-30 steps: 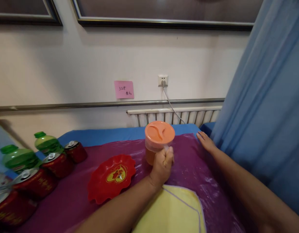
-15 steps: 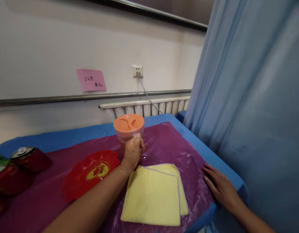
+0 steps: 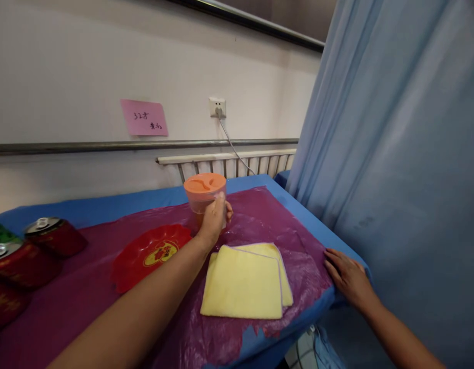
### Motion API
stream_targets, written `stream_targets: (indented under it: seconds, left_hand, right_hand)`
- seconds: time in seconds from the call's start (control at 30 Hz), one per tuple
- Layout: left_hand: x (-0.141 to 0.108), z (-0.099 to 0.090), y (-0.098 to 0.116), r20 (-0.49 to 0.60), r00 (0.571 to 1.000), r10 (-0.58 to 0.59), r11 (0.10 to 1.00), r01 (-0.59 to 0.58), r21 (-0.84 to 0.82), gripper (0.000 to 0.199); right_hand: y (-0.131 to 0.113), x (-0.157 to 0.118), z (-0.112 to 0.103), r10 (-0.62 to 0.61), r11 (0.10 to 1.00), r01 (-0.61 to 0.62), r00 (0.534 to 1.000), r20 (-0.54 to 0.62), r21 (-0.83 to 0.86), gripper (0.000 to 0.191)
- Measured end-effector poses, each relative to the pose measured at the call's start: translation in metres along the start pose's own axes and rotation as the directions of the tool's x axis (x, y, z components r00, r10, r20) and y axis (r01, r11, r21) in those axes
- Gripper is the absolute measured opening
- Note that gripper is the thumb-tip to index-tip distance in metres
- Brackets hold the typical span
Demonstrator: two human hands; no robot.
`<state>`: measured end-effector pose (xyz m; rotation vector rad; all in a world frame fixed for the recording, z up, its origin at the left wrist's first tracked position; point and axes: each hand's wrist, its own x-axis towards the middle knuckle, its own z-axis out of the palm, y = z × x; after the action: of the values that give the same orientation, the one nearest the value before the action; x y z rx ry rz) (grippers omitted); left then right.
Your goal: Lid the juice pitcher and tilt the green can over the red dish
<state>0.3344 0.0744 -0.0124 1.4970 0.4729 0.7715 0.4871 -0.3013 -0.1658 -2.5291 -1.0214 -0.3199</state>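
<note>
Head view: the left hand (image 3: 213,220) is wrapped around a clear plastic jug (image 3: 203,202), round and upright, its axis vertical, capped by one orange lid (image 3: 204,183); the handle is probably under the fingers. The right hand (image 3: 348,278) lies flat, fingers released, on the glossy purple sheet (image 3: 260,225) at the surface's edge. Between the hands lies one soft yellow folded cloth (image 3: 244,282); left of the jug hand, one scalloped red plate (image 3: 152,253).
</note>
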Motion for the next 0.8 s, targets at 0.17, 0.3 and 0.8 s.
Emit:
stream_targets:
  seconds: [0.17,0.3,0.8]
  left_hand:
    - [-0.025,-0.016,-0.001,0.033,0.995,0.095,0.966,-0.1,0.238,0.057]
    - [-0.081,-0.051,-0.002,0.073,0.992,0.103,0.894,-0.125,0.431,0.054]
    - [-0.262,-0.139,0.007,0.359,0.924,-0.131,0.56,-0.23,0.796,0.03]
  right_hand:
    - [0.011,-0.003,0.001,0.07,0.997,-0.07,0.998,0.003,-0.043,0.055]
    - [0.023,-0.014,0.003,0.143,0.983,-0.144,0.99,-0.015,-0.115,0.06]
    - [-0.209,-0.034,0.002,-0.564,0.794,0.534,0.825,0.026,0.289,0.038]
